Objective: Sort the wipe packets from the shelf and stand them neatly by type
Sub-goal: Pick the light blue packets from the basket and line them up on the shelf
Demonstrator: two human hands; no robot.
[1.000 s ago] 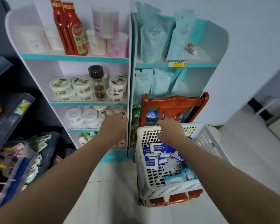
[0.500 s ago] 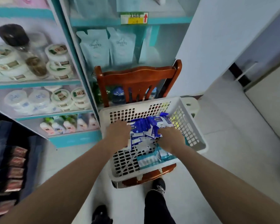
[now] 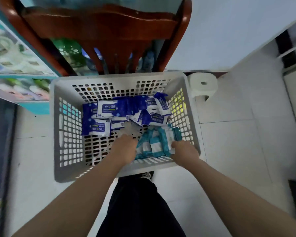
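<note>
now | left hand [image 3: 125, 148] and right hand [image 3: 184, 152] moved from blue-and-white wipe packets [image 3: 102, 109] to teal-and-white wipe packets [image 3: 156, 142], near-right corner of white plastic basket [image 3: 65, 130] | grips hidden, cannot tell | teal grouping likely starting

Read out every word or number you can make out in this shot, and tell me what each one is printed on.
"75%", then blurred characters: on the blue wipe packet at the far left of the basket.
"75%", upside down: on the second blue packet, just nearer.
Too blurred to read: the small print on both, the teal packets and the shelf goods.
</note>
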